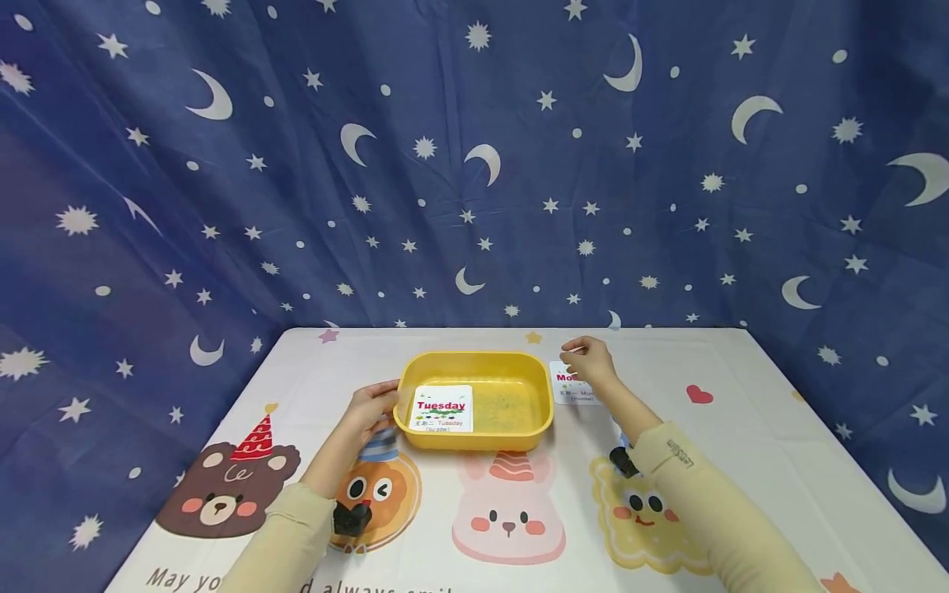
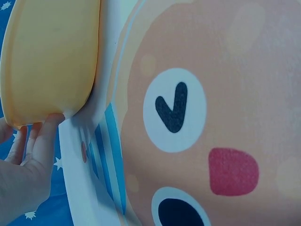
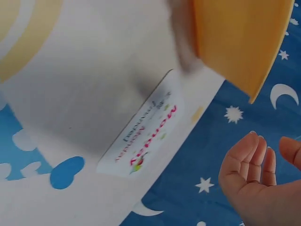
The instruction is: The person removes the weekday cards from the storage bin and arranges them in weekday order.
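Observation:
A yellow plastic tray (image 1: 511, 442) is at the middle of the table, with a white "Tuesday" card (image 1: 442, 397) lying face up in its left half. My left hand (image 1: 371, 409) grips the tray's left end; in the left wrist view its fingers (image 2: 46, 136) press against the tray wall, with the thumb at the rim. To the right of the tray a white "Monday" card (image 1: 569, 394) lies flat on the table. Over that card is my right hand (image 1: 591, 360), its fingers loosely bent. Nothing shows between the fingers and thumb in the right wrist view.
A white tablecloth (image 1: 645, 362) printed with cartoon animals and hearts covers the table. Behind it and at the sides hangs a dark blue curtain (image 1: 474, 206) with moons and stars. Black wrist devices (image 1: 352, 519) are at both sleeves.

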Demonstrator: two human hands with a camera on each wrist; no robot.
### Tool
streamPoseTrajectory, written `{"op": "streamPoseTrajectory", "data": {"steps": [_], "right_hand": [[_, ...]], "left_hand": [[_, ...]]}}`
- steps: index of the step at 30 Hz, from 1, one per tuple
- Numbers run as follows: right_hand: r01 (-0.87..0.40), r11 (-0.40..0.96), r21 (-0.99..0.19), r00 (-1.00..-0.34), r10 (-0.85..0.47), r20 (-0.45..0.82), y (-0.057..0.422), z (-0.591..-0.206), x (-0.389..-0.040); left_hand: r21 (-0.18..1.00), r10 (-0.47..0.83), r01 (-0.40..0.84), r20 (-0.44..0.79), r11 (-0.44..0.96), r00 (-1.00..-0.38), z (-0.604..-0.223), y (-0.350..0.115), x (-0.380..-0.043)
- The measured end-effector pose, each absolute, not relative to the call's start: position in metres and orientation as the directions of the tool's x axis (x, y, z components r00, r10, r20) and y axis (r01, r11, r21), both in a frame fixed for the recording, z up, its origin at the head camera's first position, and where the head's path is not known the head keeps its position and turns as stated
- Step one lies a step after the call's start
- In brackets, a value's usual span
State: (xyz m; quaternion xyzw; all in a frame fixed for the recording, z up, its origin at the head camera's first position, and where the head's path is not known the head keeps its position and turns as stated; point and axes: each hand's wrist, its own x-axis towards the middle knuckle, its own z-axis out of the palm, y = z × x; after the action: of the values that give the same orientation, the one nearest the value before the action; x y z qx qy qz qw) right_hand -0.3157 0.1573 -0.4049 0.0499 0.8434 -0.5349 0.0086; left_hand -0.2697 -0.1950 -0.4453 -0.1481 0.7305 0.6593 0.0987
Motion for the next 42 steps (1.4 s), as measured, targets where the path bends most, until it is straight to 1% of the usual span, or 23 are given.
{"op": "streamPoseTrajectory", "data": {"steps": [5, 9, 15, 21, 24, 31, 38, 42], "right_hand": [[0.127, 0.35, -0.928, -0.992, 0.045, -0.119, 0.15, -0.4, -0.311], [0.152, 0.339, -0.928, -0.988, 0.02, -0.155, 0.141, -0.393, -0.307], [0.149, 0.319, -0.936, -0.986, -0.029, -0.167, 0.126, -0.385, -0.301], [0.137, 0.278, -0.951, -0.978, -0.113, -0.174, 0.107, -0.39, -0.292], [0.126, 0.276, -0.953, -0.975, -0.144, -0.171, 0.1, -0.394, -0.29], [0.108, 0.327, -0.939, -0.975, -0.151, -0.164, 0.084, -0.402, -0.29], [0.109, 0.373, -0.921, -0.965, -0.183, -0.188, 0.062, -0.419, -0.285], [0.098, 0.387, -0.917, -0.969, -0.173, -0.176, 0.054, -0.424, -0.284]], "left_hand": [[0.936, -0.079, -0.343, -0.337, 0.083, -0.938, -0.446, -0.194, -0.269], [0.935, -0.08, -0.346, -0.34, 0.081, -0.937, -0.446, -0.193, -0.269], [0.936, -0.082, -0.341, -0.335, 0.081, -0.939, -0.445, -0.192, -0.269], [0.935, -0.081, -0.346, -0.34, 0.076, -0.937, -0.444, -0.193, -0.269], [0.935, -0.086, -0.347, -0.34, 0.079, -0.936, -0.444, -0.193, -0.269], [0.936, -0.078, -0.343, -0.338, 0.08, -0.938, -0.442, -0.192, -0.269], [0.942, -0.069, -0.325, -0.32, 0.08, -0.945, -0.442, -0.194, -0.268], [0.945, -0.071, -0.318, -0.313, 0.075, -0.947, -0.443, -0.194, -0.268]]}}
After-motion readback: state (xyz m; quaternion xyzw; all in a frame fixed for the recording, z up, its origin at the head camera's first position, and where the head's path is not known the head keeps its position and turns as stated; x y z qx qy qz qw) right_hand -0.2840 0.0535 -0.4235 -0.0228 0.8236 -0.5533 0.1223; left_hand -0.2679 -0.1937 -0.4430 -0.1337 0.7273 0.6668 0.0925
